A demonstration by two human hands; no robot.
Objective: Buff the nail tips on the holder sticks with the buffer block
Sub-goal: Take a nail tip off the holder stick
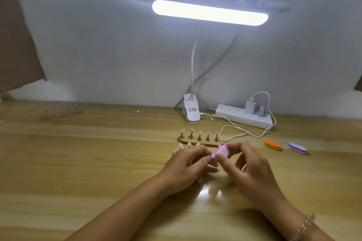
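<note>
No legible txt; label (192,109) on lamp clamp (194,119) has print, too blurry to read

A pale pink and lilac buffer block (222,150) sits at centre frame. The tabletop (98,152) shows light yellow-brown wood grain. At right lie an orange and yellow buffer (271,144) and a purple and pink one (297,148). A white lamp (209,12) glows above.

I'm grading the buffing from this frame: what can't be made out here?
Head view, nail tip: blurred, finish unreadable.
Head view, near holder base: mostly hidden behind the left hand.
Head view, buffer block: partly covered by the right hand.
Head view, far-left holder: blurred, tips uncountable.
</note>
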